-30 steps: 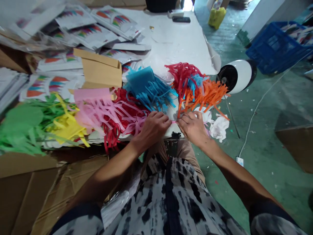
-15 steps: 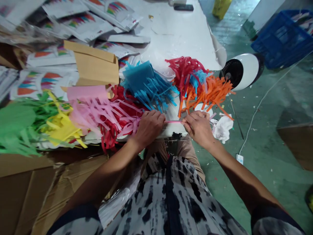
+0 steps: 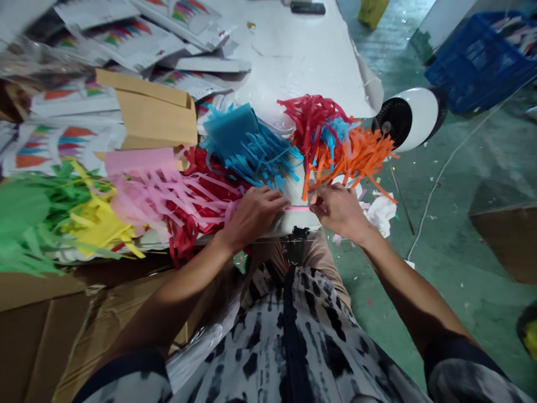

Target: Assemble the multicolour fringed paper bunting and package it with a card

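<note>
A thin pink paper strip (image 3: 298, 209) stretches between my two hands at the table's front edge. My left hand (image 3: 260, 211) is closed over its left end, and pink fringe shows beside the fingers. At the strip's right end, my right hand (image 3: 335, 207) pinches with thumb and forefinger. Pink fringed tissue paper (image 3: 146, 182) lies left of my left hand, with red fringe (image 3: 210, 207) under it. Beyond the hands are blue fringed tissue paper (image 3: 239, 140), a red tassel bunch (image 3: 312, 115) and orange fringe (image 3: 361, 154). A small black clip (image 3: 300, 232) sits at the table edge.
Green (image 3: 25, 207) and yellow fringed paper (image 3: 100, 218) lie far left. Printed white packets (image 3: 138, 45) and a tan envelope (image 3: 155, 117) cover the back left. A black-and-white fan (image 3: 413, 119), a blue crate (image 3: 478, 61) and a cable (image 3: 436, 184) are on the right. Cardboard (image 3: 37, 330) is lower left.
My right hand has turned slightly, its fingers more bunched at the strip's end. My left hand stays on the strip. The whole view has shifted a little.
</note>
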`<state>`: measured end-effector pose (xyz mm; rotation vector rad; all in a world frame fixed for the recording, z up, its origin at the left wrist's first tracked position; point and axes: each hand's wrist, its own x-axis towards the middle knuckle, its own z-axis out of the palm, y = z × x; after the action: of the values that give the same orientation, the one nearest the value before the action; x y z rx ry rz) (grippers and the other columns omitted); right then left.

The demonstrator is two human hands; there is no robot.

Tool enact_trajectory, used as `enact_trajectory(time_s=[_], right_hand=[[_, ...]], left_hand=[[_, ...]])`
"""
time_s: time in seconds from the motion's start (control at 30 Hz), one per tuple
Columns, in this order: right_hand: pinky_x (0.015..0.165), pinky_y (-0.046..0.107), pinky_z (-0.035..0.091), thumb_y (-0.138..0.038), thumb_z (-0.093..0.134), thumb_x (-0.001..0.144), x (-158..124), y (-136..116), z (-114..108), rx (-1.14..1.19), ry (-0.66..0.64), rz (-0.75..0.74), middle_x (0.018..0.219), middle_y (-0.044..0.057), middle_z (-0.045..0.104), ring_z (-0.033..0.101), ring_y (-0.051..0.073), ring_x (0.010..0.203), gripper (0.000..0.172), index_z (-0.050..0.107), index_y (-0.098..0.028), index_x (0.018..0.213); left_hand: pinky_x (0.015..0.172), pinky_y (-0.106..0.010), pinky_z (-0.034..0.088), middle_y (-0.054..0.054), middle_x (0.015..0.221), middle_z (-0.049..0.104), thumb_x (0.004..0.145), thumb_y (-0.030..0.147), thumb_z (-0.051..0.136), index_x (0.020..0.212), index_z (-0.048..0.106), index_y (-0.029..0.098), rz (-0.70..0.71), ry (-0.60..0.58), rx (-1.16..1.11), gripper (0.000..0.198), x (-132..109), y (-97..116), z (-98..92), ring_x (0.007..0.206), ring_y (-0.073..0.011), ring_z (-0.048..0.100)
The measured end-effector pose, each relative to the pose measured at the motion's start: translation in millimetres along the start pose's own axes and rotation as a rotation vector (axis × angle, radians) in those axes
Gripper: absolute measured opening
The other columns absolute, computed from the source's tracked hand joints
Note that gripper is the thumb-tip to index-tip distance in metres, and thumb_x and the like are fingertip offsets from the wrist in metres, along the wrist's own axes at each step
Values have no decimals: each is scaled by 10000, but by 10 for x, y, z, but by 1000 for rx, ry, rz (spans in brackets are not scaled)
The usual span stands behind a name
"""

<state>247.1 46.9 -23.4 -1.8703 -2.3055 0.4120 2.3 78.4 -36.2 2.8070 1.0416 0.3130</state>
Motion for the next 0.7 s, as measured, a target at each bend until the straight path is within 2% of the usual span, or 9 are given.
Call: enact_trajectory(time_s=[0.13, 0.3, 0.37, 0.43, 0.57, 0.7], right_hand=[[792, 390, 262, -226, 655, 863, -49, -34, -3, -78, 23, -30, 882, 76, 753, 603, 312, 1022, 66, 666, -218, 928], [754, 382, 236, -151, 646, 802, -250, -63, -59, -170, -39, -64, 846, 70, 754, 608, 295, 953, 80, 651, -205, 861], [743, 382, 231, -132, 624, 801, -373, -61, -88, -174, -68, -83, 795, 56, 741, 601, 279, 909, 88, 647, -213, 825], [757, 392, 247, -137, 621, 812, -496, -83, -104, -187, -42, -95, 795, 55, 740, 590, 278, 902, 102, 663, -224, 845], [893, 470, 300, -175, 620, 902, -711, -225, -11, -247, 130, -197, 1048, 104, 769, 573, 315, 1074, 164, 722, -221, 1021], [938, 477, 319, -231, 502, 1062, -875, -324, 248, -250, 206, -316, 1165, 56, 775, 598, 286, 1119, 275, 721, -258, 1226]], left_hand=[[880, -441, 447, -88, 1136, 744, 1022, 166, 532, 1253, 711, 244, 95, -7, 113, 302, -23, 96, 11, 1043, -270, 635], [988, -497, 464, -137, 1098, 726, 970, 181, 586, 1128, 736, 145, 176, 18, 126, 220, -211, 467, 32, 1061, -296, 631], [1019, -497, 464, -140, 1121, 724, 982, 238, 595, 1152, 725, 137, 177, 54, 118, 237, -327, 611, 94, 1068, -295, 636], [1025, -468, 473, -123, 1171, 728, 1006, 241, 580, 1227, 697, 153, 162, 105, 134, 265, -431, 691, 187, 1084, -277, 647], [939, -396, 509, -79, 1189, 750, 1019, 159, 567, 1283, 657, 186, 158, 225, 141, 280, -532, 662, 379, 1075, -235, 675], [882, -368, 522, -68, 1171, 766, 1025, 184, 587, 1254, 654, 194, 178, 282, 103, 239, -573, 591, 477, 1049, -210, 695]])
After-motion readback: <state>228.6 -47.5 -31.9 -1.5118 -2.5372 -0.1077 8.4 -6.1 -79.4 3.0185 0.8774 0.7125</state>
